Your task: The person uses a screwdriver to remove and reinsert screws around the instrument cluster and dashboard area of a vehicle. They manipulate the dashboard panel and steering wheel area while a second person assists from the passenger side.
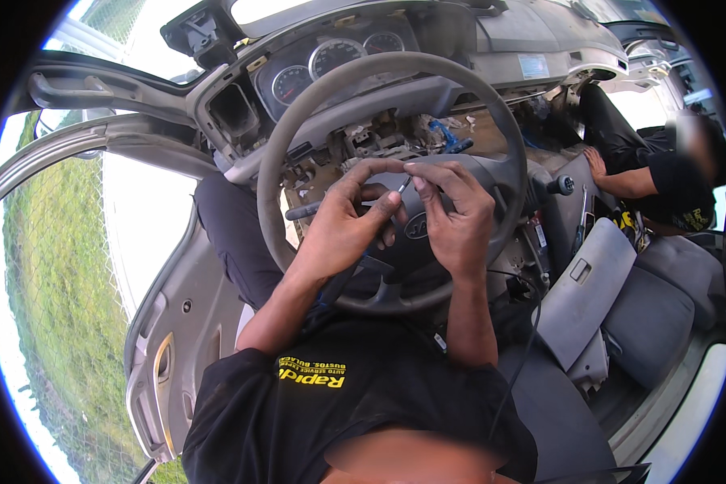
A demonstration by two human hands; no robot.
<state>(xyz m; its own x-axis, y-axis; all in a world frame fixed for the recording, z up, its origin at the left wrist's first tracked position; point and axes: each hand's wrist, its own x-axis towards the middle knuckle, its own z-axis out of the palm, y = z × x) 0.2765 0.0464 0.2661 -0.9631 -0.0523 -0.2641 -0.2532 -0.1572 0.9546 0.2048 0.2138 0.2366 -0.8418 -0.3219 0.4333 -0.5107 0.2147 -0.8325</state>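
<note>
My left hand (pixel 351 206) and my right hand (pixel 460 206) meet in front of the grey steering wheel (pixel 511 189), their index fingertips touching. Between them is a small slim piece (pixel 404 184), pale and dark at its ends. The thumb and fingers of my left hand close on it from below. At its upper end, my right hand's thumb and index finger are pinched together. The piece is too small to name, and fingers cover part of it. Behind my left hand, a dark stalk (pixel 302 210) sticks out from the steering column.
Ahead stands the dashboard with its gauges (pixel 336 58); its lower part is stripped, showing wires and brackets. A gear lever (pixel 563 185) rises at the right. A loose grey glovebox panel (pixel 585 274) lies by the passenger seat. Another person (pixel 661 161) crouches at far right. The left door (pixel 169 355) is open.
</note>
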